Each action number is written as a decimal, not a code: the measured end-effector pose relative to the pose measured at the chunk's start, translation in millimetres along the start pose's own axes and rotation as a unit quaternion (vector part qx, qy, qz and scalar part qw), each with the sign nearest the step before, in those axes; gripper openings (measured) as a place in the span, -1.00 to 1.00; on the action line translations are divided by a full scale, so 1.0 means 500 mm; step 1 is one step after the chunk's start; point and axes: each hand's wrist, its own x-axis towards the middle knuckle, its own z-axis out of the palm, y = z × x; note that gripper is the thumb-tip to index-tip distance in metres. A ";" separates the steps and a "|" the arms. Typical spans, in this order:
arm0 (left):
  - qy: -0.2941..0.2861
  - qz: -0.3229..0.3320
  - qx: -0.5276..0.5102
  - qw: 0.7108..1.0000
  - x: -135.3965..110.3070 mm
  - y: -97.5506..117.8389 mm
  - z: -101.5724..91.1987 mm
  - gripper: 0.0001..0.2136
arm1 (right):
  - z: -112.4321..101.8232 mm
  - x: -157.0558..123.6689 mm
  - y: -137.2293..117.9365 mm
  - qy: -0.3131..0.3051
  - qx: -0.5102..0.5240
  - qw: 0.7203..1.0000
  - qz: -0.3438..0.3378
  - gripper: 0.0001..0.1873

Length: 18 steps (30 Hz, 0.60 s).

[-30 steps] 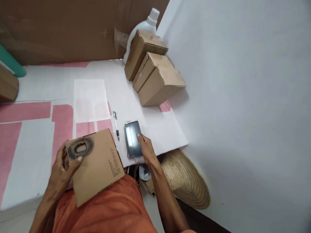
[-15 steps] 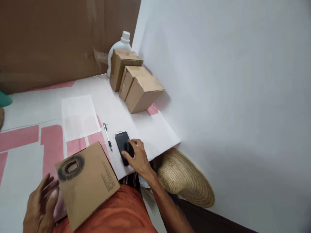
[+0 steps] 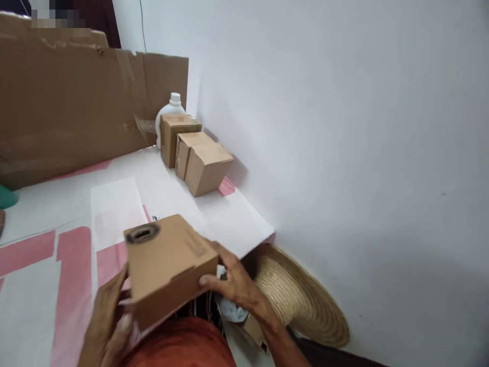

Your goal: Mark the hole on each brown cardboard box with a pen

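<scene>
A brown cardboard box (image 3: 168, 260) is raised in front of me at the table's near edge, tilted, its top marked with a dark-ringed hole (image 3: 143, 234) and faint print. My right hand (image 3: 235, 280) grips its right corner, thumb on the near side and fingers along the far edge. Against the box's left side lies my left hand (image 3: 109, 318), its fingers curled along that side and thumb near the lower corner. Just past the far edge shows the end of a pen (image 3: 154, 218). The phone is hidden from view.
A paper sheet (image 3: 116, 209) lies on the white-and-pink table cover (image 3: 72, 270). Small cardboard boxes (image 3: 208, 165) and a white bottle (image 3: 170, 109) stand at the back by the wall (image 3: 344, 127). A straw hat (image 3: 298, 295) hangs beyond the right table edge.
My right hand has left the phone and taken hold of the box's right corner. The box has moved right and up, with my left hand now against it. The view has shifted upward.
</scene>
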 end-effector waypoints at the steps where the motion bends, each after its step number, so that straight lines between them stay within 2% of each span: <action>1: -0.035 0.025 -0.023 0.999 0.030 0.026 0.032 -0.39 | -0.033 0.003 -0.012 0.047 -0.008 0.999 -0.003 -0.25; 3: -0.109 0.052 -0.063 0.991 0.093 0.073 0.108 -0.36 | -0.096 0.016 -0.027 0.144 -0.053 0.988 -0.005 -0.40; 5: -0.163 0.076 -0.079 0.981 0.158 0.111 0.189 -0.27 | -0.154 0.042 -0.029 0.212 -0.104 0.972 -0.001 -0.38; 8: -0.183 0.082 -0.083 0.976 0.251 0.143 0.297 -0.23 | -0.228 0.111 -0.020 0.243 -0.139 0.960 0.013 -0.25; 11: -0.187 0.092 -0.076 0.975 0.330 0.152 0.376 -0.39 | -0.280 0.200 -0.006 0.273 -0.152 0.950 0.027 -0.22; 13: -0.183 0.097 -0.069 0.976 0.368 0.151 0.412 -0.53 | -0.301 0.251 0.005 0.288 -0.153 0.945 0.038 -0.24; 15: -0.175 0.103 -0.067 0.977 0.390 0.144 0.429 -0.63 | -0.308 0.284 0.015 0.303 -0.145 0.941 0.046 -0.25; 18: -0.155 0.122 -0.070 0.978 0.390 0.109 0.412 -0.70 | -0.282 0.293 0.024 0.346 -0.140 0.925 0.064 -0.22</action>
